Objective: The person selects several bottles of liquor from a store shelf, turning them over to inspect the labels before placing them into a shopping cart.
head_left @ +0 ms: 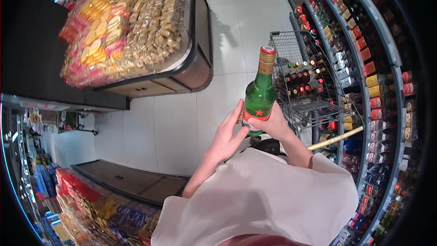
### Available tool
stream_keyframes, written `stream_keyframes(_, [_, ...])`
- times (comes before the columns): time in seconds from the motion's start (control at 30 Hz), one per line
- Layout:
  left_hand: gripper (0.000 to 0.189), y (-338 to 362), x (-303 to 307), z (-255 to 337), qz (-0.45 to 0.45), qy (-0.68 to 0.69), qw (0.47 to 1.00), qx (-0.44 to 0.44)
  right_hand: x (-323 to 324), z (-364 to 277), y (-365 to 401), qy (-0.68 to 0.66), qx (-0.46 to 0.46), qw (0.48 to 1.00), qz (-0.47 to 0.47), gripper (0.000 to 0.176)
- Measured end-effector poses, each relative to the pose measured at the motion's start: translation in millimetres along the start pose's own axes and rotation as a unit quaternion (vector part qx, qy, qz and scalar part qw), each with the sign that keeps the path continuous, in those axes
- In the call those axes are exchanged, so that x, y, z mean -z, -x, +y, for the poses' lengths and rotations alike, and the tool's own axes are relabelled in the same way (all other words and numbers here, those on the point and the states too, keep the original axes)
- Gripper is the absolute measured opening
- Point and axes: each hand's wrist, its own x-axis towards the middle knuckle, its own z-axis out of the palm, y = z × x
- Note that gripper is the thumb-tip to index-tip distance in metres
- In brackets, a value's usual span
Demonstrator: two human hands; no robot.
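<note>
Right hand grips green bottle; left hand open, touching

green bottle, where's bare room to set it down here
For the green bottle: bare floor tiles between the snack bin and the wire cart. Crowded: the cart holds bottles, the drinks shelves at right are packed.

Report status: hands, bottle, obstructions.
Right hand grips green bottle low down, cap on. Left hand open, fingertips on its label. Wire cart loaded with bottles just beyond; stocked shelves on the right.
</note>
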Motion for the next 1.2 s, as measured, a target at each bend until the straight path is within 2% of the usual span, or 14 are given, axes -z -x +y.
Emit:
stream_keyframes(0.07, [0.074, -24, 7, -4, -0.024, 0.04, 0.999, 0.01, 24, 8, -15, 0.018, 0.025, 0.999, 0.025, 0.067])
stream_keyframes(0.17, [0.05, -61, 8, -12, 0.065, 0.091, 0.992, 0.062, 44, -11, -27, 0.086, 0.021, 0.993, 0.077, 0.066])
stream_keyframes(0.3, [0.054, -106, 18, -2, -0.005, 0.193, 0.98, 0.05, 67, -33, -29, 0.247, 0.015, 0.96, 0.129, 0.074])
stream_keyframes(0.37, [0.058, -122, 26, 4, -0.132, 0.414, 0.896, 0.091, 73, -41, -30, 0.303, 0.047, 0.941, 0.144, 0.074])
stream_keyframes(0.4, [0.058, -131, 28, 6, -0.148, 0.416, 0.893, 0.082, 80, -39, -30, 0.327, 0.048, 0.933, 0.142, 0.074])
stream_keyframes(0.47, [0.06, -151, 33, 5, -0.255, 0.539, 0.794, 0.119, 85, -39, -34, 0.33, 0.033, 0.933, 0.139, 0.076])
stream_keyframes(0.53, [0.056, -177, 38, -4, -0.284, 0.533, 0.787, 0.127, 86, -44, -40, 0.355, 0.001, 0.926, 0.129, 0.076])
stream_keyframes(0.6, [0.052, -198, 37, -7, -0.168, 0.212, 0.963, 0.019, 83, -46, -53, 0.37, -0.017, 0.919, 0.136, 0.075])
stream_keyframes(0.87, [0.036, -286, 143, -34, -0.252, 0.23, 0.94, 0.022, 61, -62, -134, 0.461, -0.065, 0.876, 0.125, 0.065])
stream_keyframes(0.9, [0.031, -300, 157, -33, -0.293, 0.12, 0.949, 0.01, 62, -61, -143, 0.477, -0.077, 0.869, 0.108, 0.063])
stream_keyframes(0.97, [0.03, -325, 175, -26, -0.358, -0.073, 0.93, -0.031, 63, -60, -157, 0.515, -0.087, 0.849, 0.081, 0.058])
stream_keyframes(1.0, [0.03, -339, 175, -27, -0.37, -0.07, 0.926, -0.031, 60, -61, -162, 0.511, -0.095, 0.849, 0.09, 0.058])
stream_keyframes(1.07, [0.034, -365, 169, -26, -0.486, -0.206, 0.839, -0.134, 55, -63, -167, 0.553, -0.14, 0.818, 0.08, 0.054])
stream_keyframes(1.2, [0.047, -394, 117, -45, -0.629, -0.26, 0.707, -0.191, 56, -53, -152, 0.567, -0.123, 0.804, 0.132, 0.051])
